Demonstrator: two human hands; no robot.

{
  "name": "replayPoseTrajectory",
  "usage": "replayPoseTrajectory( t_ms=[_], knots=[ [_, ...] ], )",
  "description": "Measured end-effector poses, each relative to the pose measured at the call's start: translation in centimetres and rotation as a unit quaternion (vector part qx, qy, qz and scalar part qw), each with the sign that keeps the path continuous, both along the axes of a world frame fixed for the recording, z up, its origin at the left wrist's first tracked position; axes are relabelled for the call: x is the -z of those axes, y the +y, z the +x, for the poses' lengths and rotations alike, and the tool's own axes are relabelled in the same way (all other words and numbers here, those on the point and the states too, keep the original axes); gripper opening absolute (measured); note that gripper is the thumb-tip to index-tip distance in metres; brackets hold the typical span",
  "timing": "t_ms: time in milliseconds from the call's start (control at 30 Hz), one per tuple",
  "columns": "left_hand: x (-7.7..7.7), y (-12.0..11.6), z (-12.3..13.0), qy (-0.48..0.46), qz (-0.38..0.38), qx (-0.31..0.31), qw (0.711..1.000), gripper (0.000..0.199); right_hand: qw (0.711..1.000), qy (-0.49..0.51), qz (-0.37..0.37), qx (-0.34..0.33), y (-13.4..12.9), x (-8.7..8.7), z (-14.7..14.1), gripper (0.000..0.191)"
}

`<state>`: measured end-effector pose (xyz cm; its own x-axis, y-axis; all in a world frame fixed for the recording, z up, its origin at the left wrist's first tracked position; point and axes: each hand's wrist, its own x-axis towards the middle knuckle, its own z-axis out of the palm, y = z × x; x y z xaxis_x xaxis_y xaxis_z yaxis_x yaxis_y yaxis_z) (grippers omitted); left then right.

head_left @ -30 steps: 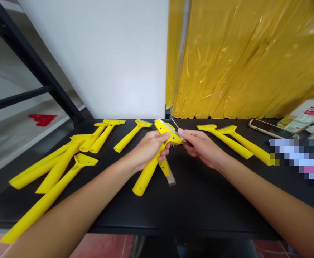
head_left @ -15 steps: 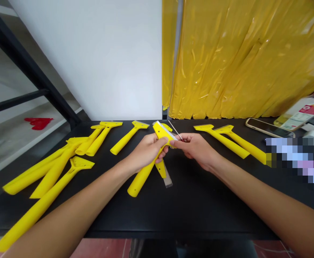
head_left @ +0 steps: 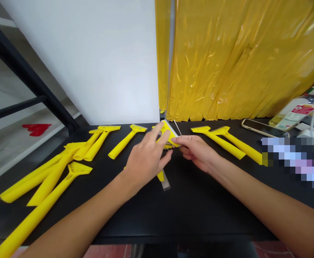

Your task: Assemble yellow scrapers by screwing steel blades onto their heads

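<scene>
My right hand (head_left: 199, 150) pinches the head corner of a yellow scraper (head_left: 166, 132), which has a pale metal strip along its edge. A thin metal rod (head_left: 177, 128) sticks up beside these fingers; its other end is hidden. My left hand (head_left: 146, 156) lies over the scraper with its fingers stretched apart, covering most of the handle. Whether its fingertips touch the head, I cannot tell. Beneath the hands, a yellow piece (head_left: 160, 176) and a flat grey strip (head_left: 165, 182) rest on the black table (head_left: 199, 211).
Several yellow scrapers (head_left: 52, 186) lie at the left, some overlapping. A single scraper (head_left: 123, 143) lies behind my left hand, and two more (head_left: 226, 141) to the right. Further right are a phone (head_left: 265, 128) and a labelled bottle (head_left: 293, 113). Yellow wrapping (head_left: 240, 64) stands behind.
My left hand has opened from its grip around the scraper's neck, its fingers now spread over the head. My right hand keeps its pinch. The view has shifted slightly.
</scene>
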<state>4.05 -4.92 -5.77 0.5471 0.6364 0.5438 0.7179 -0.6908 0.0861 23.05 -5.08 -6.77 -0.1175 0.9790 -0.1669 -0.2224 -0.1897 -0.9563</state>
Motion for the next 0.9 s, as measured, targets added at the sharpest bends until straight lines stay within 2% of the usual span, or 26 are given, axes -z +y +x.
replayPoseTrajectory(
  t_ms=[67, 133, 267, 600, 900],
  knots=[
    [0.3, -0.2, 0.0, 0.069, 0.036, 0.026, 0.997, 0.043, 1.000, 0.025, -0.013, -0.002, 0.0, 0.0, 0.1, 0.025],
    [0.4, -0.1, -0.3, 0.096, 0.050, 0.034, 0.994, 0.039, 0.999, 0.032, -0.024, -0.005, 0.0, 0.0, 0.0, 0.026],
    [0.2, 0.2, -0.9, 0.115, 0.059, 0.035, 0.991, 0.035, 0.998, 0.044, -0.039, -0.007, -0.3, 0.0, -0.2, 0.029],
    [0.3, 0.5, -1.1, 0.142, 0.071, 0.033, 0.987, 0.038, 0.996, 0.081, -0.043, -0.016, -0.4, -0.2, -0.2, 0.024],
    [-0.3, 0.9, -1.2, 0.172, 0.061, 0.029, 0.983, 0.027, 0.997, 0.066, -0.036, -0.032, -0.3, -0.1, -0.2, 0.023]
  ],
)
